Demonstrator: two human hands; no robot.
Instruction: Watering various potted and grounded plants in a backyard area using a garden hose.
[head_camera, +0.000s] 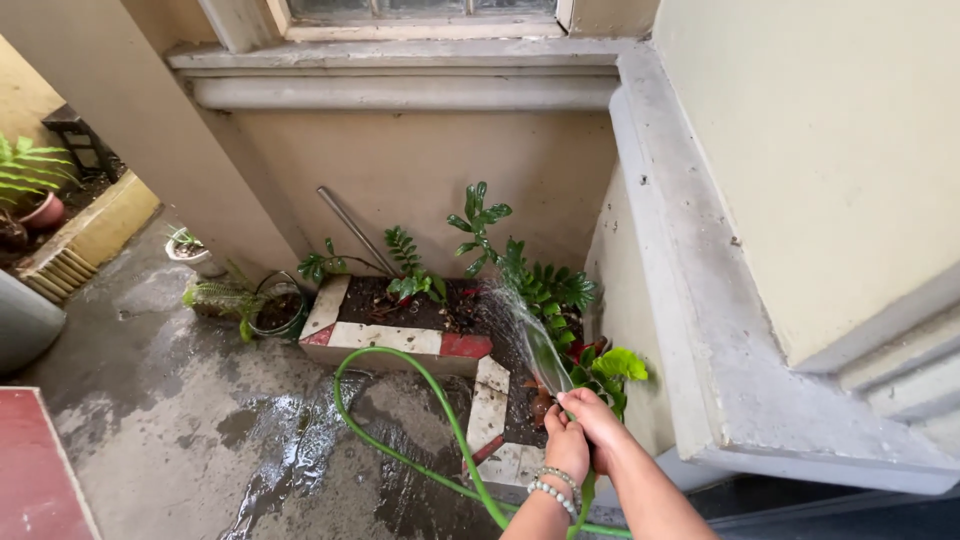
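My left hand (567, 447), with bead bracelets at the wrist, and my right hand (598, 423) are clasped together around the end of a green garden hose (400, 455). The hose loops over the wet concrete floor and back to my hands. A jet of water (530, 335) sprays up and away from the hose end, over the small corner planting bed (400, 305). Dark soil and several leafy green plants (545, 285) fill the bed, which is edged with white and red painted curb blocks (400, 338).
Beige walls and a window ledge (400, 90) enclose the corner. A metal rod (355, 230) leans on the wall. A spiky plant in a round pot (270, 305) stands left of the bed, a fern in a pot (35, 195) far left. The floor is puddled.
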